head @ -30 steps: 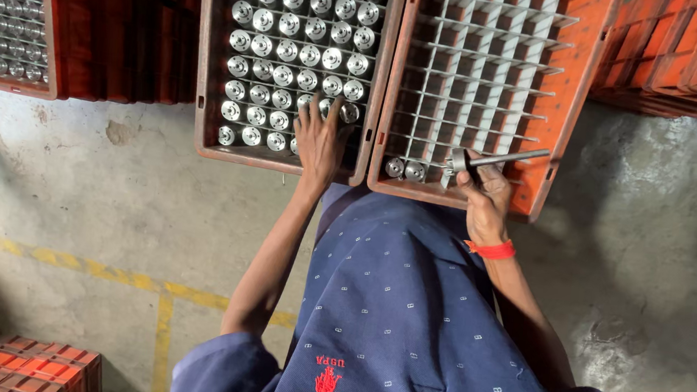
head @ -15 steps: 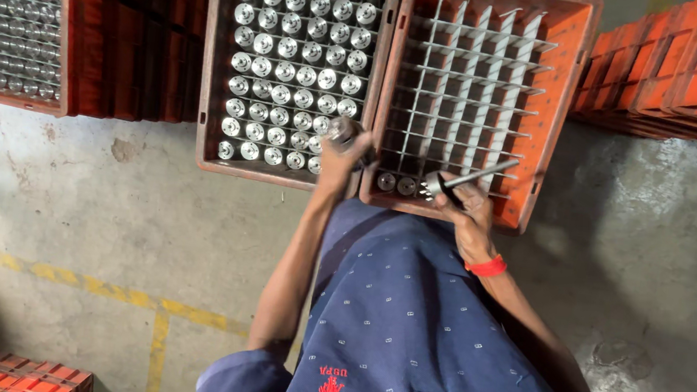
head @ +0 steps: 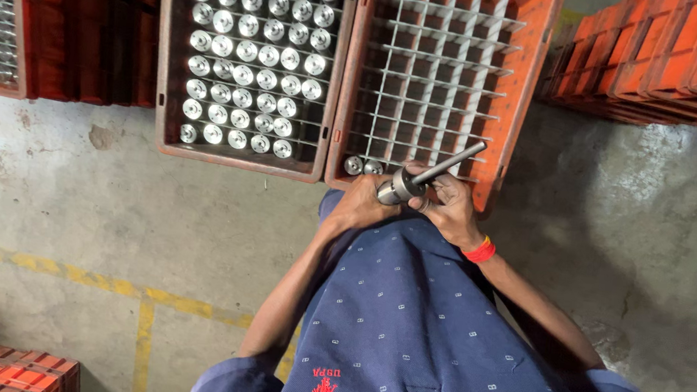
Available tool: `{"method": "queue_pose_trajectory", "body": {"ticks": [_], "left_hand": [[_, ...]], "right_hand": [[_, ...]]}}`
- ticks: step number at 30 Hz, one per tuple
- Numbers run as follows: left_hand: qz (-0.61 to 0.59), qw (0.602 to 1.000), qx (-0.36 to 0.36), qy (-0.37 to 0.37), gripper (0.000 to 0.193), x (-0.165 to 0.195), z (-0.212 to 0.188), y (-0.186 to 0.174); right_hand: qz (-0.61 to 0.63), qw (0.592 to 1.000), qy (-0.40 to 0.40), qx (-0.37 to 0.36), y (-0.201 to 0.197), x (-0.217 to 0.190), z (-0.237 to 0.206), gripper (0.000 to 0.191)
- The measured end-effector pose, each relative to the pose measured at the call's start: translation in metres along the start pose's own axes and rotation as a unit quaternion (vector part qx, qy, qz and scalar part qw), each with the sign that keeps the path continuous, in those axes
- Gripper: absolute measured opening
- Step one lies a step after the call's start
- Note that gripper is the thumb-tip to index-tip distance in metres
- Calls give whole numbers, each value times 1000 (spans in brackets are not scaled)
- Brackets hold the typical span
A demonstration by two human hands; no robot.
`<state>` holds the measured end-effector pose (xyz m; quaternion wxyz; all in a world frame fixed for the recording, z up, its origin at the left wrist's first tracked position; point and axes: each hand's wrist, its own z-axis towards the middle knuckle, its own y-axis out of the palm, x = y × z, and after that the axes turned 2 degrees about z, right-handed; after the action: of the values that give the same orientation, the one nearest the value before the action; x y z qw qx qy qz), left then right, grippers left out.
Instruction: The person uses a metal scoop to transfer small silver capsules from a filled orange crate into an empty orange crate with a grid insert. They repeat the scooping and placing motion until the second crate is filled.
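Rough grey concrete floor (head: pixel 91 214) with yellow painted lines (head: pixel 101 283), orange crates (head: pixel 242 156) standing on it, stacked crates (head: pixel 668 65) at right

Orange crates (head: pixel 523 85), silver metal parts (head: pixel 247 50), navy dotted shirt (head: pixel 437 332), red wristband (head: pixel 479 251).

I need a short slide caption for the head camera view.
Both hands, left and right, hold a metal shaft above an orange crate with a grid.
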<state>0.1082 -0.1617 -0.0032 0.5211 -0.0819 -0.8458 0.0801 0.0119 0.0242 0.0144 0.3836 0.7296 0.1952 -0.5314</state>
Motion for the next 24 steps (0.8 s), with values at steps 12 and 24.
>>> {"method": "queue_pose_trajectory", "body": {"ticks": [12, 24], "left_hand": [[344, 938, -41, 17, 58, -14, 17, -15], [295, 918, 169, 202, 45, -32, 9, -51]], "right_hand": [[21, 975, 62, 213, -40, 7, 5, 51], [72, 958, 21, 275, -19, 31, -10, 55]]}}
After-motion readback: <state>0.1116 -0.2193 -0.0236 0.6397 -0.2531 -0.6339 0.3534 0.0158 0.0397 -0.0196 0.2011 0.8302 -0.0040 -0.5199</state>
